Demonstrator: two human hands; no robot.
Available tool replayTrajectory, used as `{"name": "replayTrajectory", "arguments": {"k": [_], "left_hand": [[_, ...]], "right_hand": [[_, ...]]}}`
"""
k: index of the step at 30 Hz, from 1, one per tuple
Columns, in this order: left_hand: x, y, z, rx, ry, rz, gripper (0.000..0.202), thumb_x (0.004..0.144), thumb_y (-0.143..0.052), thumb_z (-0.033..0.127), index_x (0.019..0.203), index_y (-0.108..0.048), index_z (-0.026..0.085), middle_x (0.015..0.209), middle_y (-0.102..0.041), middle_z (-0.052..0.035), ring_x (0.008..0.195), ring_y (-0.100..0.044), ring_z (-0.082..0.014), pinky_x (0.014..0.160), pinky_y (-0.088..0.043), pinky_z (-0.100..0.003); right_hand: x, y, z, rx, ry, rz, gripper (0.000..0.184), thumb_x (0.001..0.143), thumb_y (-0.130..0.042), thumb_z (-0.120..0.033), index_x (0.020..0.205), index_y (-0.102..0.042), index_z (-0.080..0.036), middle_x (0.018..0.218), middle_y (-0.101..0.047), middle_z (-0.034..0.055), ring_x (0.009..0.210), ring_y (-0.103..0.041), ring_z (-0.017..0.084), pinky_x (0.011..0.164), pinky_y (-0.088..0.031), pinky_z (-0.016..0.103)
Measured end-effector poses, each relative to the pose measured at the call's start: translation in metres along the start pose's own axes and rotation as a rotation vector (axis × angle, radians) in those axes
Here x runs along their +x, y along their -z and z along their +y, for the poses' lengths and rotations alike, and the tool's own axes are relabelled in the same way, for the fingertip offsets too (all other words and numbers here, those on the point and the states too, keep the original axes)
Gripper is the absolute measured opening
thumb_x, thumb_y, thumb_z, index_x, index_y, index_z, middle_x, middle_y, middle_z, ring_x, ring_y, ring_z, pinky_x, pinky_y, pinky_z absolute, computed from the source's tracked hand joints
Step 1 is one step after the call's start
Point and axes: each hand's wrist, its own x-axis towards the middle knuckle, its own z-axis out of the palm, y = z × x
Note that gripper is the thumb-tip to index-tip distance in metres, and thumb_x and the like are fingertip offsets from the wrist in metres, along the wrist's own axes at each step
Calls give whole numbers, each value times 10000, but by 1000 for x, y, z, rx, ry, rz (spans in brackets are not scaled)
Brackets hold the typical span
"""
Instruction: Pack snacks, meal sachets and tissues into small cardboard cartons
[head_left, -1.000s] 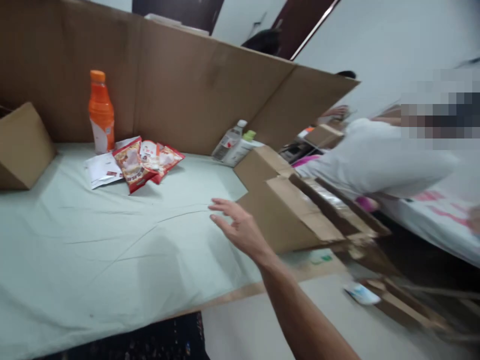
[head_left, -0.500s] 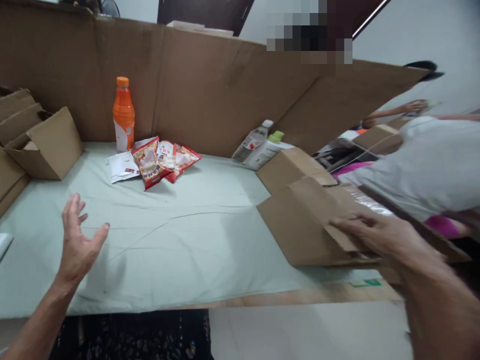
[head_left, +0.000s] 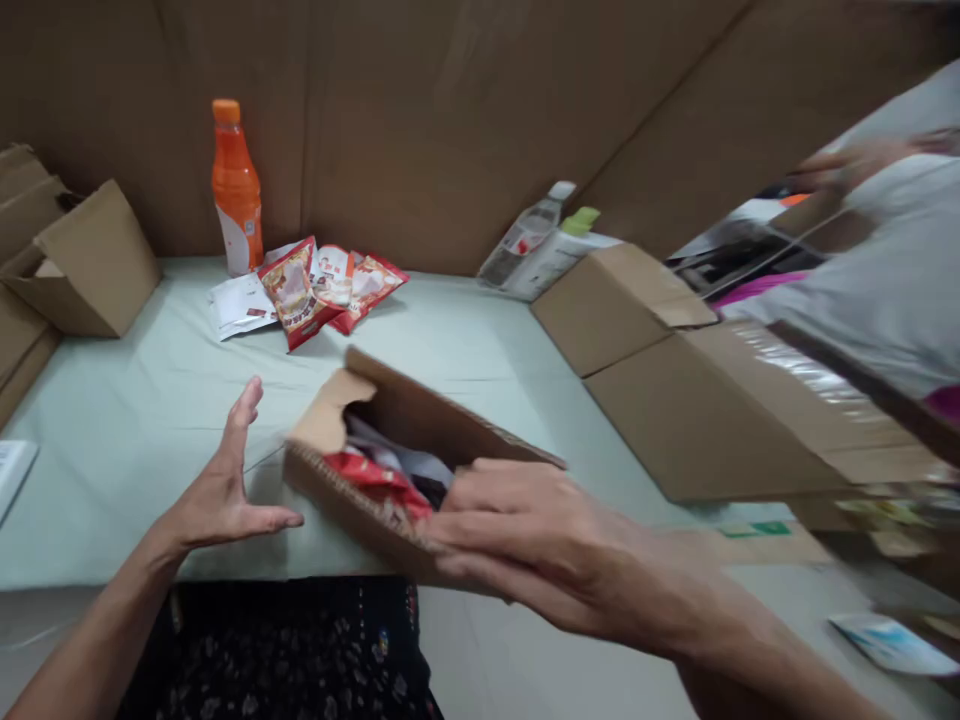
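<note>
A small open cardboard box (head_left: 457,395) is tilted over the front part of the table, with my right hand (head_left: 525,530) closed around its near right end. Inside it show a red snack packet (head_left: 379,482) and some greyish wrapping; the rest of the contents is hidden by my fingers and the box wall. My left hand (head_left: 225,485) is open just left of the box, thumb and fingers spread, not touching it. Beyond the box lie several red and white snack packets (head_left: 300,292) and a silver-white sachet (head_left: 241,303).
An orange drink bottle (head_left: 238,200) stands behind the packets against a cardboard wall (head_left: 390,130). Cardboard boxes stand at the left (head_left: 105,265) and right (head_left: 712,410). A clear bottle (head_left: 525,235) and a green-capped bottle (head_left: 559,255) lean there. A person in white (head_left: 892,240) is beyond.
My right hand has brought the small box from the right-hand boxes to the front middle of the table. My left hand has moved right, still open. The view has tilted down.
</note>
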Motion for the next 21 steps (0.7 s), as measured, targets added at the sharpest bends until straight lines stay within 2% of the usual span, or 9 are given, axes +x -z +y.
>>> {"name": "replayTrajectory", "arguments": {"k": [2,4,6,9,12,16,17,21], "left_hand": [[-2,2,-7,-126,41,-63,1307,769,-836,640,1642,116,442,1767,-10,-133,1609,-114,-452,1256,-189,-711],[-5,5,-11,-208,100,-117,1364,734,-851,663,1642,139,426,1764,-61,-136,1602,-167,-445,1265,-209,-686],[-8,7,-12,-206,135,-155,1447,690,-889,648,1643,167,384,1753,-107,-152,1598,-183,-447,1275,-210,-668],[-15,7,-8,-164,115,-162,1439,695,-895,620,1652,149,368,1752,-99,-140,1601,-161,-451,1288,-184,-659],[-25,5,-2,-151,106,-148,1364,726,-885,591,1661,90,398,1756,-81,-96,1601,-164,-450,1295,-193,-645],[-35,1,1,-203,169,-141,1352,724,-867,632,1663,78,400,1758,-108,-78,1594,-186,-452,1293,-222,-633],[-35,1,1,-221,179,-149,1360,722,-863,645,1662,86,394,1762,-97,-81,1596,-174,-455,1294,-211,-637],[-35,1,-6,-245,220,-175,1437,696,-878,656,1654,152,360,1768,-32,-119,1604,-121,-468,1290,-161,-671]], "right_hand": [[6,1,-3,185,-1,-99,471,1117,-356,-426,1013,-764,-214,826,-758,37,744,-692,149,691,-528,253],[8,0,1,230,-109,-111,516,1121,-295,-441,1107,-770,-239,984,-794,57,895,-742,176,792,-580,271],[9,-3,8,137,-216,-76,445,1099,-359,-431,1220,-752,-259,1181,-781,73,1096,-733,227,925,-597,340],[10,-7,15,29,-252,-111,435,1045,-505,-443,1384,-663,-222,1365,-709,105,1273,-658,275,1049,-565,431],[15,-9,16,18,-285,-186,513,1011,-578,-475,1434,-615,-186,1363,-699,134,1245,-664,282,1029,-571,443],[37,-17,15,42,-348,-311,664,923,-689,-564,1449,-606,-168,1349,-700,161,1209,-674,320,1002,-561,457],[44,-21,15,45,-363,-351,641,920,-697,-554,1426,-625,-167,1341,-704,163,1199,-678,327,992,-557,449],[65,-36,16,43,-365,-468,302,1008,-607,-387,1173,-748,-177,1151,-773,128,1050,-722,296,906,-537,379]]}}
